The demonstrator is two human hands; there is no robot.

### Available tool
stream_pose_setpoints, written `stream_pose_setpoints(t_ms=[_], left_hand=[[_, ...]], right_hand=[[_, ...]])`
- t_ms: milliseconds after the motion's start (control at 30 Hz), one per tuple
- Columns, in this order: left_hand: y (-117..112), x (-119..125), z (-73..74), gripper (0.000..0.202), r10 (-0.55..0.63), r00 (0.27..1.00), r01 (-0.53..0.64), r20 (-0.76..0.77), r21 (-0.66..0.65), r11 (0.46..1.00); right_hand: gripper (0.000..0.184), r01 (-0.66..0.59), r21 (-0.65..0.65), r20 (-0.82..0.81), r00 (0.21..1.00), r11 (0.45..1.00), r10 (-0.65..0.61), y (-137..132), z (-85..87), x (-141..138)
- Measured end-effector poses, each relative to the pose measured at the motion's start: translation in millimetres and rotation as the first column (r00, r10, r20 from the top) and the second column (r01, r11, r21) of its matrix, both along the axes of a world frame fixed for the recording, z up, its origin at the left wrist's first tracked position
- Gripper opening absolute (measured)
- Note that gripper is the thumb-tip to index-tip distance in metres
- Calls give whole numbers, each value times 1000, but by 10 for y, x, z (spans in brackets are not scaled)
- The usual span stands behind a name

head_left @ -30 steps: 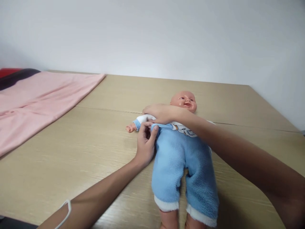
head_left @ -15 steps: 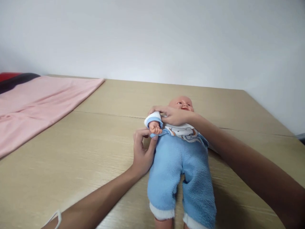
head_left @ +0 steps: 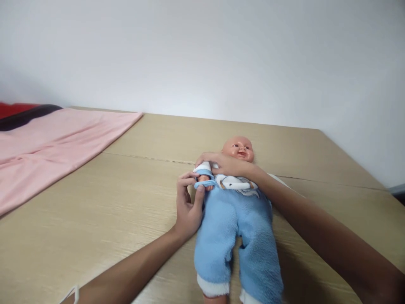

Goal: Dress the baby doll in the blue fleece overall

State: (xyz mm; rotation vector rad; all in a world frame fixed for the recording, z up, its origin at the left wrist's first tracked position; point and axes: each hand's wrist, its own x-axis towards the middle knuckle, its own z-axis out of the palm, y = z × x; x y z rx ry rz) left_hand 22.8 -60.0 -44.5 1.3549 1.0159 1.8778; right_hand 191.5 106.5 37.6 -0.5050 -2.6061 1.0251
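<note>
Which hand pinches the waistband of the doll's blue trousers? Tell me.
The left hand: its fingers pinch the blue waistband at the doll's side. The right hand instead lies across the doll's chest, holding the sleeved arm.

Plain white wall [head_left: 202, 55], light wood-grain table [head_left: 95, 219], pink cloth [head_left: 47, 139] spread at its left, soft even light

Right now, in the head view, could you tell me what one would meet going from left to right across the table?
pink cloth → left hand → doll in blue trousers, with the right hand on its chest.
</note>
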Motion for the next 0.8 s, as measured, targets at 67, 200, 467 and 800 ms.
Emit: stream_pose_setpoints(t_ms=[67, 200, 467, 800], left_hand=[[36, 16, 4, 20, -8, 996, 11, 87, -35, 999], [136, 49, 14, 41, 32, 954, 27, 299, -189, 982], [166, 29, -33, 48, 45, 965, 37, 260, -302, 953], [231, -3, 19, 53, -22, 931, 132, 365, -277, 952]], right_hand=[[30, -18, -3, -17, 1000, 1000, 18, 16, -24, 10], [29, 39, 23, -72, 997, 999, -37, -40, 12, 70], [43, 485, 36, 42, 873, 874, -486, -663, 340, 321], [38, 494, -85, 48, 870, 866, -491, -901, 205, 208]])
